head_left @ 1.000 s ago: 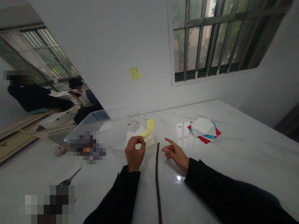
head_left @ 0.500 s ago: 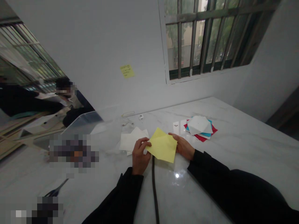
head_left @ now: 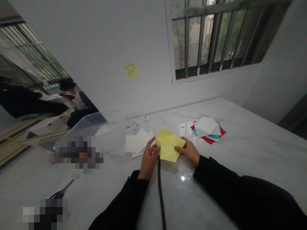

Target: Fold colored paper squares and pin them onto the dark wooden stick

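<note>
Left hand (head_left: pixel 150 159) is pinching the left edge of a folded sheet of yellow paper (head_left: pixel 169 145), its fingers curling around that side, while the right hand (head_left: pixel 189 150) is holding the lower right edge between thumb and fingers. The hands are standing apart, with the paper bridging the gap between them and its point aiming toward twelve o'clock. Whether the paper is touching the marble tabletop (head_left: pixel 251 140) beneath it, I cannot tell. Black sleeves (head_left: pixel 240 195) are covering both forearms.

A dark cord (head_left: pixel 160 198) is running toward six o'clock from just under the paper. Loose white paper sheets (head_left: pixel 137 142) are lying at nine o'clock, just beside the left hand. At about two o'clock, well clear of the right hand, a stack of red, blue and white paper (head_left: pixel 207 127) is resting on the tabletop. A clear acrylic panel (head_left: pixel 90 123) is standing at ten o'clock, and a thin wire (head_left: pixel 131 119) is lying near the wall at twelve o'clock. Scissors (head_left: pixel 61 194) are lying at eight o'clock, partly blurred. A yellow sticky note (head_left: pixel 131 70) is clinging to the wall at eleven o'clock, beside a barred window (head_left: pixel 211 35).
</note>
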Demonstrator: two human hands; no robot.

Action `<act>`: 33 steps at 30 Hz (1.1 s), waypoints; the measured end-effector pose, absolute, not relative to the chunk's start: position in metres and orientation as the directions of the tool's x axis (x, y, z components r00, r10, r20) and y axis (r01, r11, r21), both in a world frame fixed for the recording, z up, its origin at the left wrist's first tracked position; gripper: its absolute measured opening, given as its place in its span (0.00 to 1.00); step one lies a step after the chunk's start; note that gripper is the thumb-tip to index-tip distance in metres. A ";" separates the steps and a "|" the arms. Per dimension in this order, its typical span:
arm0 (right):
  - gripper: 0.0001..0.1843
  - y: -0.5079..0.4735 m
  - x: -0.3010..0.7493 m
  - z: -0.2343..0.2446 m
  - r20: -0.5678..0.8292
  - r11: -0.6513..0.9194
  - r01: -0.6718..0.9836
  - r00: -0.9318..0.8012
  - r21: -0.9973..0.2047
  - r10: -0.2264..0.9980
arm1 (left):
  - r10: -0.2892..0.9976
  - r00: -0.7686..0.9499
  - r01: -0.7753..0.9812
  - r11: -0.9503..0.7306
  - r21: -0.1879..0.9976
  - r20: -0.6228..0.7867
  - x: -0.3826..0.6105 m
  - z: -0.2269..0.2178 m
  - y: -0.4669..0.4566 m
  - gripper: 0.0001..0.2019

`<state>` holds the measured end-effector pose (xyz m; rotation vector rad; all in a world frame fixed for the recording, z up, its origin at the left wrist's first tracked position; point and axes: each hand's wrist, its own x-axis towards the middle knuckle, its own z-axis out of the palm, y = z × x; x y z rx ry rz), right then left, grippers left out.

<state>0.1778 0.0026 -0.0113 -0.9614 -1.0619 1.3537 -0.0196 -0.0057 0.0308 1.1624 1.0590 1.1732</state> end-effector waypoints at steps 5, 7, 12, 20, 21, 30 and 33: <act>0.19 0.003 0.176 -0.013 0.015 -0.003 -0.284 -0.062 -0.959 0.998 | 0.995 0.089 -0.154 0.062 0.986 -0.048 -0.020 0.028 -0.005 0.41; 0.18 0.002 0.176 -0.012 0.017 -0.009 -0.286 -0.088 -0.958 0.996 | 0.992 0.109 -0.130 0.079 0.988 -0.065 -0.020 0.025 -0.004 0.38; 0.20 0.001 0.176 -0.007 0.030 -0.022 -0.307 -0.164 -0.951 0.986 | 0.995 0.079 -0.065 0.059 0.996 -0.054 -0.021 0.017 -0.001 0.30; 0.26 0.001 0.182 -0.004 0.001 -0.111 -0.431 -0.251 -0.895 0.968 | 0.998 0.055 -0.098 0.040 0.994 -0.034 -0.025 0.015 0.001 0.26; 0.23 0.001 0.182 -0.005 -0.008 -0.108 -0.426 -0.229 -0.898 0.973 | 0.997 0.065 -0.103 0.039 0.994 -0.032 -0.025 0.016 0.001 0.26; 0.20 0.004 0.180 -0.015 0.028 -0.057 -0.250 -0.325 -0.966 0.945 | 0.986 0.163 -0.083 0.043 0.996 -0.029 -0.022 0.019 -0.002 0.28; 0.20 0.004 0.180 -0.014 0.025 -0.038 -0.201 -0.304 -0.979 0.952 | 0.981 0.191 -0.071 0.058 0.996 -0.043 -0.021 0.021 -0.003 0.25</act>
